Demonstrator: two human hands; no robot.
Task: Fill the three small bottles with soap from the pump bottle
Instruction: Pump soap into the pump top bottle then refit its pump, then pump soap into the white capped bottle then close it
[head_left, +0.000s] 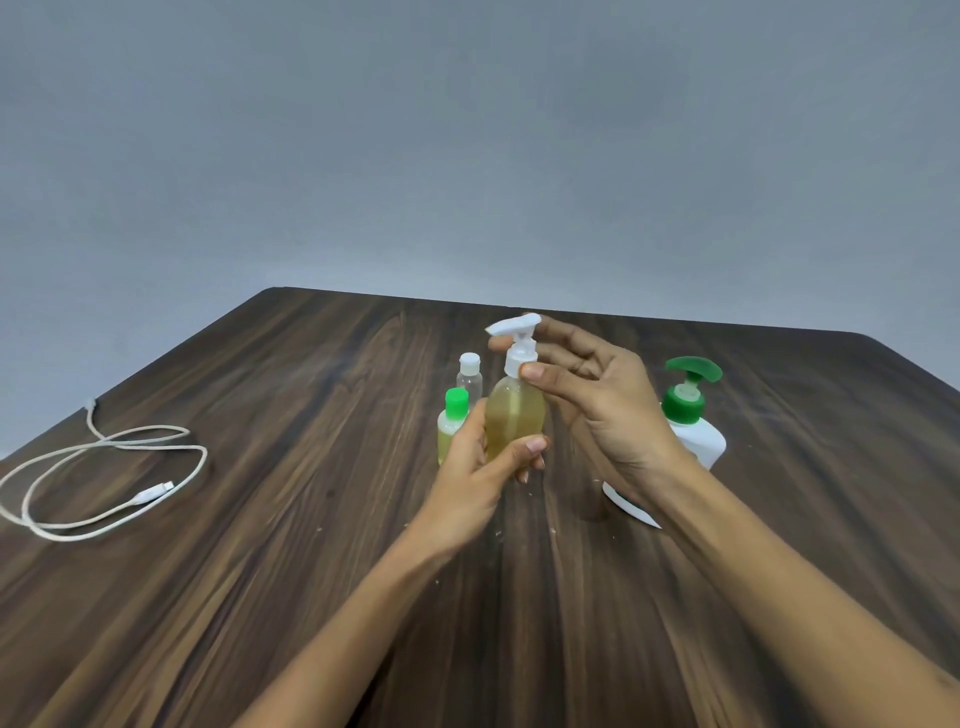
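Note:
My left hand (480, 470) grips the lower body of a clear bottle of yellow soap (514, 415), held upright above the table. It carries a white pump top (517, 345). My right hand (597, 400) pinches the pump's white collar, thumb in front and fingers behind. Just left of the held bottle stand two small bottles: a yellow-filled one with a green cap (451, 421) and, farther back, a clear one with a white cap (469, 373). A white pump bottle with a green pump (693, 410) stands to the right, behind my right wrist.
The dark wooden table (311, 571) reaches to a far edge before a grey wall. A white coiled cable (104, 483) lies at the left. A white flat object (628, 506) shows partly under my right forearm.

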